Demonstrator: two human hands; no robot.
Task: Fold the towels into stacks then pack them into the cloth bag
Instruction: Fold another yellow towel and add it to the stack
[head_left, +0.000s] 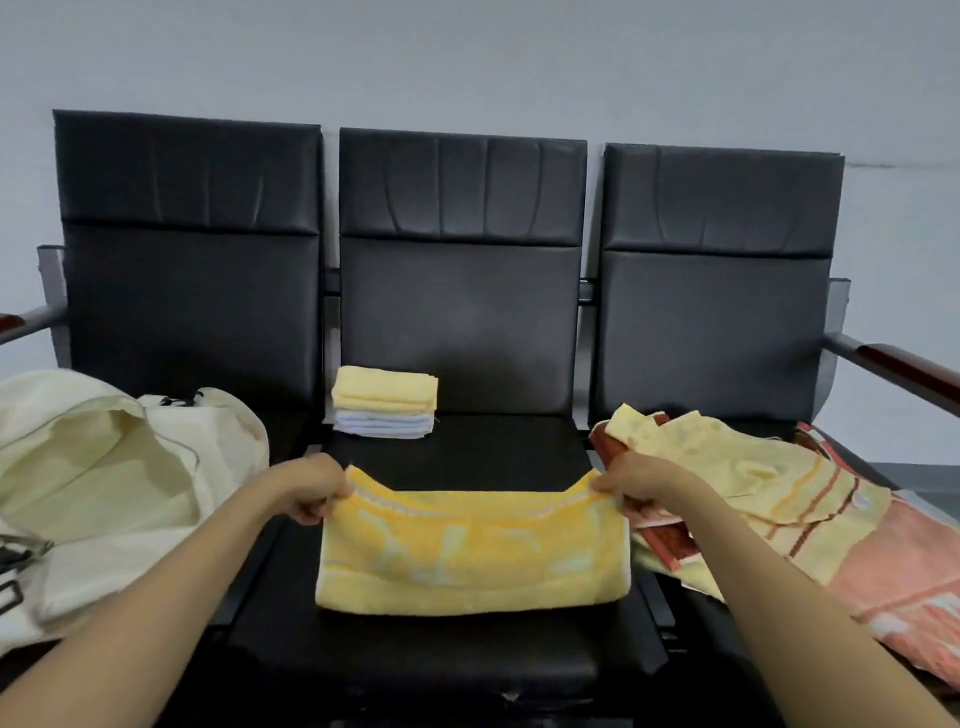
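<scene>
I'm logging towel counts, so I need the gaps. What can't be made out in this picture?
All head view.
Stack: layers too small to count.
Pile: towels overlap; right edge cuts it off.
Bag: its own folds hide the inside; left edge cuts it off.
Left hand and right hand: fingertips partly hidden by the yellow towel's corners.

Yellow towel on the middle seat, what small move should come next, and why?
Probably the right hand should carry its end across to the left hand, halving the width. Both pinch far corners of the yellow towel, which lies flat and is far wider than the folded stack behind it.
</scene>
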